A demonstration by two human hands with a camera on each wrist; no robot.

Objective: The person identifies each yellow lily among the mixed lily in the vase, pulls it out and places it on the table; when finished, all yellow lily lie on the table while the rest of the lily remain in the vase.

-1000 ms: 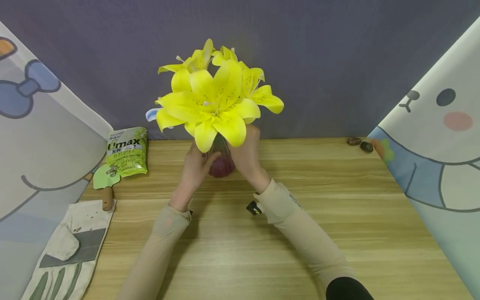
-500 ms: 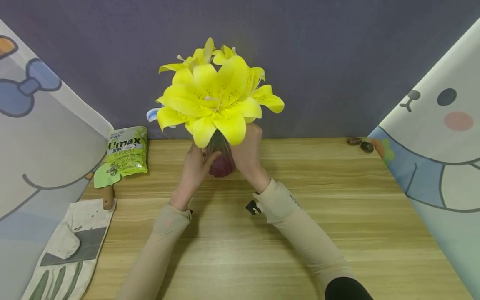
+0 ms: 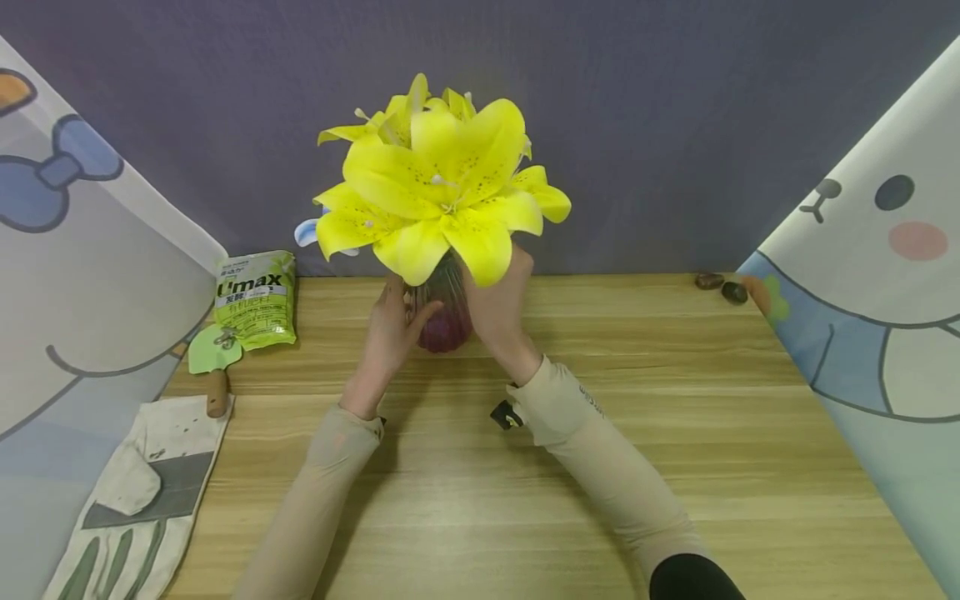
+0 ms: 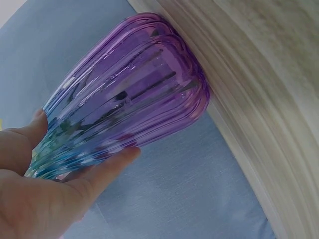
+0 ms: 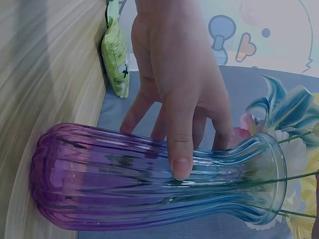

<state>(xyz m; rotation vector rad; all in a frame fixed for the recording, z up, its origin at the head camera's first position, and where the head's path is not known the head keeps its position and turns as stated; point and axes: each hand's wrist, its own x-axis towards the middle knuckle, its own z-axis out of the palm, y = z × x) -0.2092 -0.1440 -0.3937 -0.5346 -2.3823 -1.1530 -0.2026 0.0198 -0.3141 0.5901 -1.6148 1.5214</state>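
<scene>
A ribbed glass vase (image 3: 444, 330), purple at the base and blue toward the neck, stands upright on the table. My left hand (image 3: 388, 329) grips it from the left, thumb across the near side, as the right wrist view also shows with the vase (image 5: 114, 174). Green stems (image 5: 304, 177) run out of its flared mouth. Big yellow lilies (image 3: 450, 196) spread above, hiding the mouth in the head view. Beside the vase neck, my right hand (image 3: 501, 304) is curled under the front bloom and pinches its stem; the fingertips are hidden. Blue and white blossoms (image 5: 286, 104) appear behind.
A green fertilizer bag (image 3: 257, 300) leans at the back left. In front of it lie a green trowel (image 3: 215, 354) with a wooden handle and gardening gloves (image 3: 142, 492). Two dark stones (image 3: 733, 292) sit at the back right. A grey cloth wall (image 3: 645, 150) rises behind the vase.
The front yellow lily has shifted up and to the right, tilting as it moves. My right hand has edged slightly right with it. The left hand and vase have stayed put.
</scene>
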